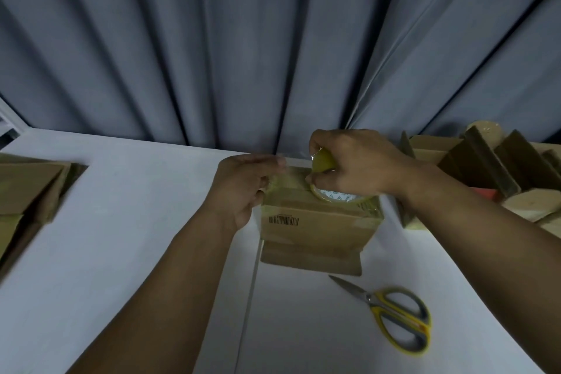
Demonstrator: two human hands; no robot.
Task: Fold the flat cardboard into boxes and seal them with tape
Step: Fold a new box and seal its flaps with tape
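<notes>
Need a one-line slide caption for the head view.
Right hand holds a tape roll atop a cardboard box, left hand holds the tape end; scissors lie on the table.

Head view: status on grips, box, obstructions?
Left grip holds brown cardboard box at top. Right grip holds yellowish tape roll over it. Yellow-grey scissors lie nearby, clear.

One wide-angle camera, worn on the head, looked forward and down across the white table (127,237) from close above it. The forearms (170,297) ran in from 7 and 4 o'clock to the box (315,228) near centre. Grey curtains (273,39) filled the far field, 10 to 2 o'clock.
</notes>
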